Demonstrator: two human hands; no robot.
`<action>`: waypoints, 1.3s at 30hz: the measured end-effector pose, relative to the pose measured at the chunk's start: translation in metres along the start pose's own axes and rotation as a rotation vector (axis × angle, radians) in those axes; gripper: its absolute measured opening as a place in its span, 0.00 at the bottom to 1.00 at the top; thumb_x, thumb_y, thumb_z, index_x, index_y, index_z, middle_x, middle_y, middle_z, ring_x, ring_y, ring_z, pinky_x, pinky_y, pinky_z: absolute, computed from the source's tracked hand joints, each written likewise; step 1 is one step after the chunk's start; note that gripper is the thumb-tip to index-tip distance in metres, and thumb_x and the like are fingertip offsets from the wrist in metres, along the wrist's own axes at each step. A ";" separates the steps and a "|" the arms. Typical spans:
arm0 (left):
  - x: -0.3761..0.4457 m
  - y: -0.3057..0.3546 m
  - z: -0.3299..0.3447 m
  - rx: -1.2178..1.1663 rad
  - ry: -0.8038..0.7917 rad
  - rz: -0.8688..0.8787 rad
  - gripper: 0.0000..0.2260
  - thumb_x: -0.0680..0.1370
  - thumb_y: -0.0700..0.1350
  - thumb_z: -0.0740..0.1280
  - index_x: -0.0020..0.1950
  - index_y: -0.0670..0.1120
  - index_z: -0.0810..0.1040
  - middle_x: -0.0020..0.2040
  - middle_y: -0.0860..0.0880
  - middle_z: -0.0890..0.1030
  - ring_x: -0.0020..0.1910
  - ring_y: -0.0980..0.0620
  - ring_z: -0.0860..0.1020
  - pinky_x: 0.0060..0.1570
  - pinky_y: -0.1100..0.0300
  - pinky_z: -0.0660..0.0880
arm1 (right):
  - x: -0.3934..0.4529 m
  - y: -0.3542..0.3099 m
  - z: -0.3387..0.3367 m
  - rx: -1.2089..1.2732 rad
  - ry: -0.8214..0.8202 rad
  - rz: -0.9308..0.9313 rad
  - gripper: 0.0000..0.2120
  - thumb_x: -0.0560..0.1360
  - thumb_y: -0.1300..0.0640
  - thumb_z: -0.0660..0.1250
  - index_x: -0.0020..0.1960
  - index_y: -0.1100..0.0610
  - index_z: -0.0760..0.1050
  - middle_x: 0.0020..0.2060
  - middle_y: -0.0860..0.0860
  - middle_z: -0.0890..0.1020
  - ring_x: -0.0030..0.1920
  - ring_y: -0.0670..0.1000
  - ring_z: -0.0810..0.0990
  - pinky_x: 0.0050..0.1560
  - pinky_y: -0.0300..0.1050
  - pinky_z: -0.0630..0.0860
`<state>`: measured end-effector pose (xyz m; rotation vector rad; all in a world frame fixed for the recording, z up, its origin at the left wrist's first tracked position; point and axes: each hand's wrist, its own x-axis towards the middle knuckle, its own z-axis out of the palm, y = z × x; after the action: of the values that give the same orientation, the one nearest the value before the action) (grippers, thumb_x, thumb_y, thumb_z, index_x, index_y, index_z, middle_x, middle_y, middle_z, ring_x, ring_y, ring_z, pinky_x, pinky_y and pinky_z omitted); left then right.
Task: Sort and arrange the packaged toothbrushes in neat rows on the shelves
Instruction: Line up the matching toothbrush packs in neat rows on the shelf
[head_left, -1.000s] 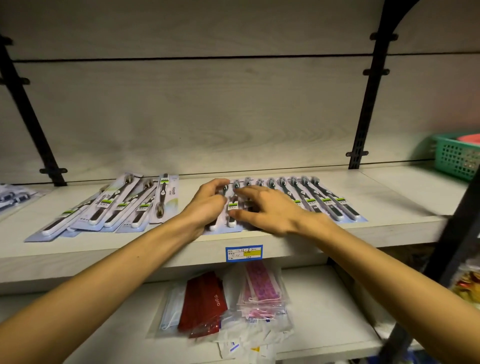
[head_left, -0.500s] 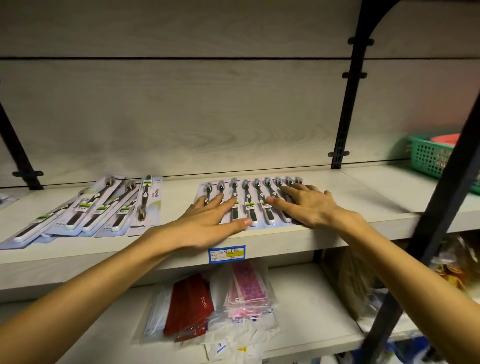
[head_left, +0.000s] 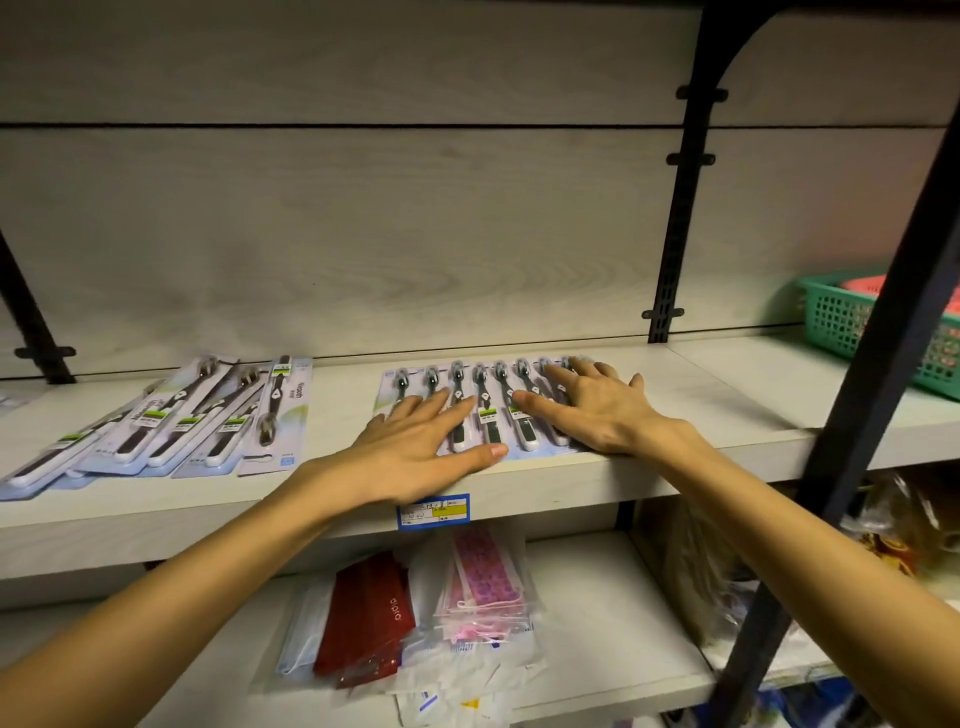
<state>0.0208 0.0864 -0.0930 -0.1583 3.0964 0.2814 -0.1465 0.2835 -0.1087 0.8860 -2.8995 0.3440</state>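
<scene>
Toothbrushes (head_left: 480, 402) lie in an overlapping row at frame centre on the shelf (head_left: 691, 395). Left hand (head_left: 415, 447) and right hand (head_left: 592, 410) rest flat on the row, fingers straight, gripping nothing. Loose packs (head_left: 171, 421) fan out at left. Green basket (head_left: 852, 322) sits at far right; masks (head_left: 415, 613) lie below.
</scene>
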 end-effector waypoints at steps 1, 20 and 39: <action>0.002 0.002 0.001 0.020 0.015 0.007 0.43 0.70 0.79 0.46 0.81 0.61 0.48 0.82 0.55 0.47 0.81 0.48 0.47 0.78 0.44 0.50 | 0.001 -0.003 -0.002 -0.006 -0.008 -0.010 0.54 0.62 0.15 0.38 0.80 0.42 0.54 0.81 0.50 0.56 0.80 0.59 0.53 0.71 0.76 0.49; 0.007 0.014 0.004 0.082 -0.057 0.026 0.47 0.66 0.82 0.42 0.81 0.60 0.40 0.82 0.55 0.43 0.81 0.49 0.43 0.78 0.42 0.48 | -0.010 0.007 -0.007 -0.048 -0.118 -0.029 0.44 0.70 0.19 0.40 0.80 0.38 0.52 0.81 0.47 0.55 0.80 0.57 0.53 0.74 0.66 0.53; 0.072 0.113 0.025 -0.012 -0.044 0.072 0.50 0.56 0.88 0.45 0.76 0.72 0.46 0.83 0.55 0.46 0.81 0.43 0.44 0.76 0.38 0.45 | -0.011 0.122 -0.030 -0.053 -0.085 0.086 0.40 0.70 0.20 0.42 0.77 0.34 0.58 0.79 0.45 0.62 0.78 0.54 0.60 0.74 0.61 0.60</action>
<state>-0.0617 0.1939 -0.0997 -0.0407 3.0610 0.3016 -0.2056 0.3949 -0.1042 0.7890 -3.0153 0.2402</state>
